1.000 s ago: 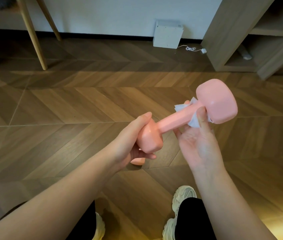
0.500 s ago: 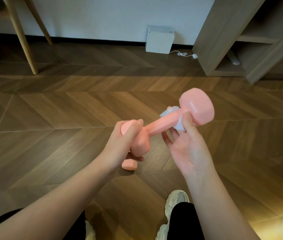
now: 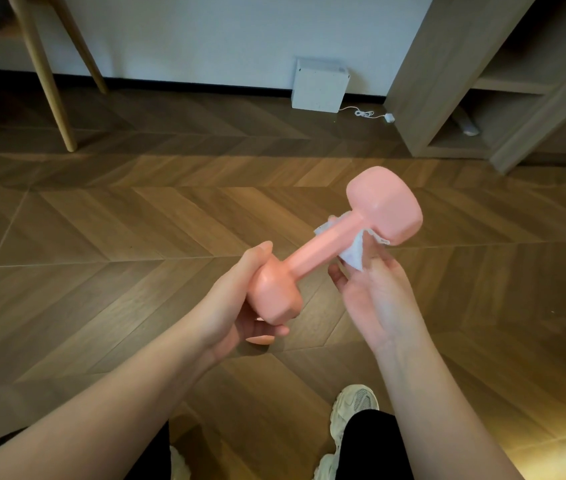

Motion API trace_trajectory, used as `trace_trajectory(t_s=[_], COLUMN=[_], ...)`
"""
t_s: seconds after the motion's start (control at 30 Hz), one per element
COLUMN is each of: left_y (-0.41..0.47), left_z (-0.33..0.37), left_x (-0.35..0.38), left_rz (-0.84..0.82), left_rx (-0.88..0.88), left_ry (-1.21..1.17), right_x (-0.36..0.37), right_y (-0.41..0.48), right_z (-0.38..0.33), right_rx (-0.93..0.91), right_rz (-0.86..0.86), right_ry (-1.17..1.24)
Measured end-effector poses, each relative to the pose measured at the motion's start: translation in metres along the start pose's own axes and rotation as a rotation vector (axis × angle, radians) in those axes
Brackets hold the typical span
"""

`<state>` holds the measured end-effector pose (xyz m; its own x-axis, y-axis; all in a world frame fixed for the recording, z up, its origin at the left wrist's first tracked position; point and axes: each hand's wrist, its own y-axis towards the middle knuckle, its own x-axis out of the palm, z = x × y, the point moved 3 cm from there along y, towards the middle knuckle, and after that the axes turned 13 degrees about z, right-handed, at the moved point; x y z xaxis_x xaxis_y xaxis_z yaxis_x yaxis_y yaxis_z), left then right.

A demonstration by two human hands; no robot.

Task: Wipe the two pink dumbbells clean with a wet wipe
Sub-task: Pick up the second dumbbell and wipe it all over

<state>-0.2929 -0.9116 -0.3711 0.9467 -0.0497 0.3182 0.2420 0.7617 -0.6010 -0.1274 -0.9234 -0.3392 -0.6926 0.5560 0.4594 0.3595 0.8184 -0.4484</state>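
My left hand grips the near head of the smooth pink dumbbell, held mid-air. My right hand curls the crumpled white wet wipe round its bar beside the far head, thumb off. Better: close thumb, twist bar, sweep full length.

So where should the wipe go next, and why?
Probably slide the wet wipe along the bar of the dumbbell toward the left hand. The right hand holds it round the bar just below the far head; the stretch nearer the left hand, gripping the near head, is bare.
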Motion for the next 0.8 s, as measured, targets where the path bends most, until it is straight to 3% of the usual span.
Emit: trace_trajectory(t_s=[0.17, 0.27, 0.37, 0.43, 0.5, 0.67, 0.73, 0.8], left_y=[-0.001, -0.003, -0.009, -0.009, -0.003, -0.002, -0.005, -0.003], left_z=[-0.002, 0.001, 0.007, 0.009, 0.006, -0.004, -0.002, -0.001], left_x=[0.005, 0.007, 0.008, 0.008, 0.007, 0.006, 0.004, 0.002], left_rz=[0.022, 0.134, 0.249, 0.255, 0.196, -0.204, -0.281, -0.249], left_rx=[0.039, 0.218, 0.515, 0.584, 0.437, -0.221, -0.324, -0.263], left_ry=[0.082, 0.164, 0.29, 0.316, 0.258, 0.049, 0.012, 0.042], right_x=[-0.004, -0.004, -0.005, -0.005, -0.006, -0.005, -0.004, -0.002], right_y=[0.002, 0.002, 0.001, 0.001, 0.001, -0.002, -0.004, -0.005], right_z=[0.003, 0.008, 0.012, 0.01, 0.007, 0.002, 0.001, 0.001], right_rx=[-0.009, 0.023, 0.08, 0.082, 0.058, 0.033, 0.029, 0.006], right_rz=[0.016, 0.074, 0.111, 0.11, 0.067, -0.095, -0.122, -0.112], right_ry=[0.086, 0.155, 0.188, 0.207, 0.224, 0.225, 0.203, 0.184])
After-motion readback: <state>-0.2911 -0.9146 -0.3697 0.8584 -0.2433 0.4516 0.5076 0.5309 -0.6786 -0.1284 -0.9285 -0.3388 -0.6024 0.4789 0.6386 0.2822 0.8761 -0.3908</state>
